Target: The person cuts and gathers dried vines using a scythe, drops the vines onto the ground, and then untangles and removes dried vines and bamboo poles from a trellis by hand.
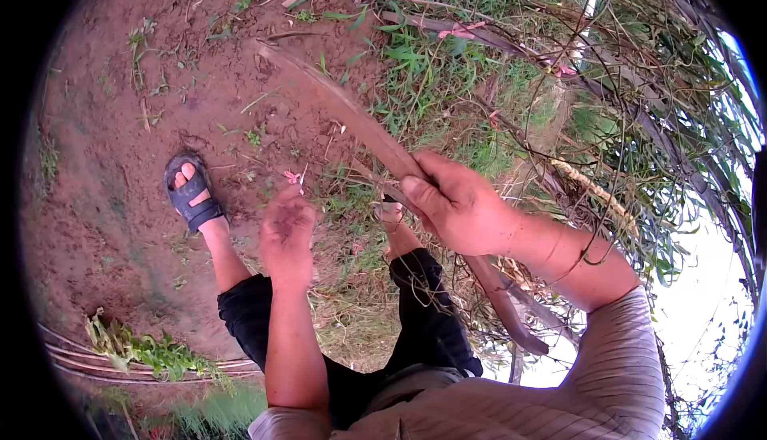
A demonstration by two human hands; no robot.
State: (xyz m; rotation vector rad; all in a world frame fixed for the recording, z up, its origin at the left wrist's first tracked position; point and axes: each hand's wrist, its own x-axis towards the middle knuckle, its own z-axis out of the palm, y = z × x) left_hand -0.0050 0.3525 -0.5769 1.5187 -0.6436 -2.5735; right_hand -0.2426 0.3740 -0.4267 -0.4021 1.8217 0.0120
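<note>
Wooden stick (351, 109), long and slightly bent, slants across the front of the person's body, its lower end near the right side and its upper end out over the soil. The right hand (463, 204) grips it around the middle, thumb laid along the upper face. The left hand (288, 228) is raised apart from the stick, its fingers partly curled; a small pink strip (292, 176) shows at the fingertips, but I cannot tell whether they pinch it. Below the hands are black trousers (427, 300) and, to the left, a foot in a dark sandal (190, 192) on reddish-brown soil (104, 224). The right foot is partly hidden behind the stick. Farther off, thin poles (84, 358) lie at lower left with leafy greens (164, 356) over them. At upper right, grass (431, 65) runs beneath tangled branches (639, 112), one bearing a pink tie (462, 30).
</note>
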